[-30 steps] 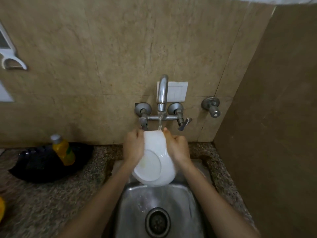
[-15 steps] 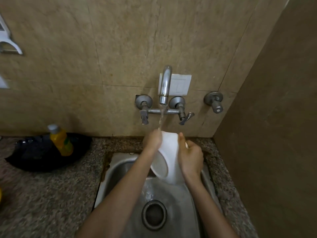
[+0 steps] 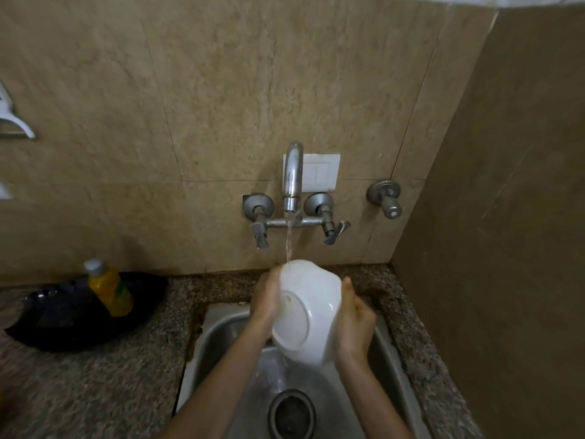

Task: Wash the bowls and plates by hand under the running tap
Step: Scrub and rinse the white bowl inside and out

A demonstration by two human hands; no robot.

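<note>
Writing: label on the yellow bottle (image 3: 109, 288) too blurred to read
Far left of the grip: that bottle, grey-capped and holding yellow liquid, stands upright on black plastic (image 3: 63, 324)
Surface: speckled granite counter (image 3: 95, 381)
Left hand (image 3: 267, 296): clasps the bowl's left side
White bowl (image 3: 308, 312): tilted, base towards the camera, held between both hands over the sink
Above the grip: tap (image 3: 292, 175) running, its stream (image 3: 288, 239) landing on the bowl's top edge
Below the grip: wet steel sink (image 3: 221, 343) with a round drain (image 3: 292, 413)
Right hand (image 3: 354, 318): cups the bowl's right side, thumb up
Room: beige stone-look tiles (image 3: 221, 90)
</note>
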